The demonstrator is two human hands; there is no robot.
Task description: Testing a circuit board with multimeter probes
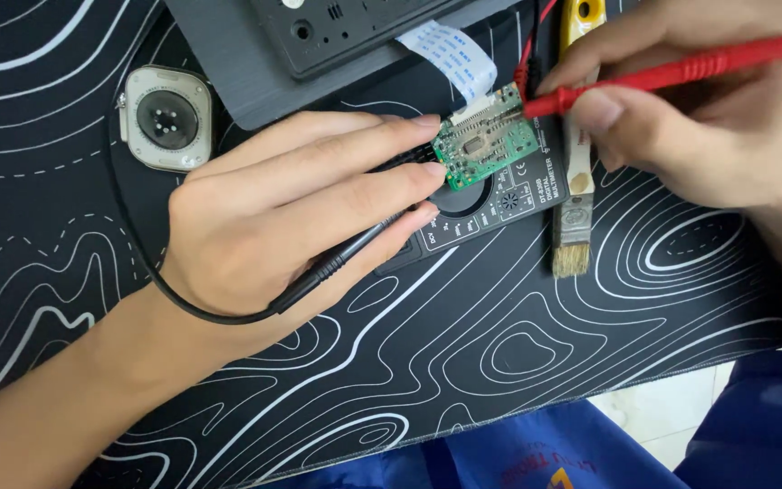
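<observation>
Fingers of the left hand clamp a black probe and steady a small green circuit board (lying over a black multimeter); the right hand pinches a red probe at the board's edge.

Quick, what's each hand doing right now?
Left hand: closed on the black probe, fingertips at the green circuit board.
Right hand: closed on the red probe.

A black mat with white contour lines carries a watch case, brush and multimeter.
</observation>
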